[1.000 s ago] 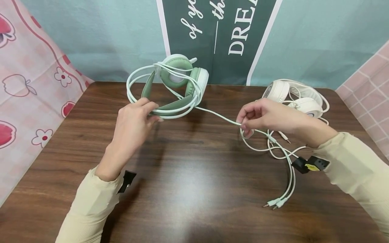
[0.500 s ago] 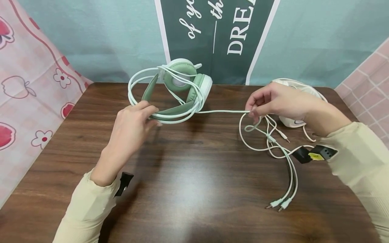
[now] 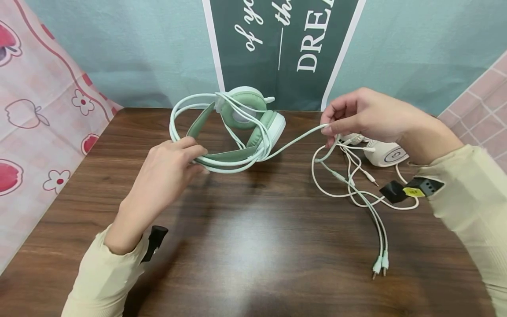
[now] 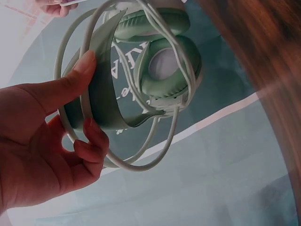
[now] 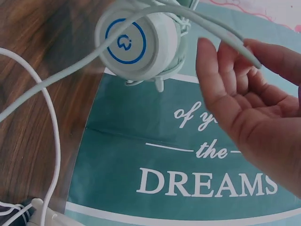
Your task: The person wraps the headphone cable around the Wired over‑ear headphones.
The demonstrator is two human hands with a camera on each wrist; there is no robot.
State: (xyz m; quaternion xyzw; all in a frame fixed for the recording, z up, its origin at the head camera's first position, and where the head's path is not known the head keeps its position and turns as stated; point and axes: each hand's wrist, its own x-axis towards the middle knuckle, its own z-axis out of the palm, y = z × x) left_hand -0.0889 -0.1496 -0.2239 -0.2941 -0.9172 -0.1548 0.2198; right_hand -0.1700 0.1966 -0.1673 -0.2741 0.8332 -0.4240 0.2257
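My left hand grips the headband of a pair of pale green headphones, with loops of their cable wound around the band, as the left wrist view also shows. The headphones are held up above the far part of the table, ear cushions facing each other. My right hand pinches the green cable between thumb and fingers, to the right of the headphones. From that hand the cable hangs down and splits into two leads ending in plugs. In the right wrist view the outer ear cup shows a blue ring.
Behind my right hand sit white headphones, partly hidden. Their white cable lies looped on the wooden table, under the green leads. A blue cloth with a dark lettered panel hangs at the back.
My right hand has moved right and up with the cable, and the plugs have swung right. The green headphones have shifted slightly right and lower, still in my left hand.
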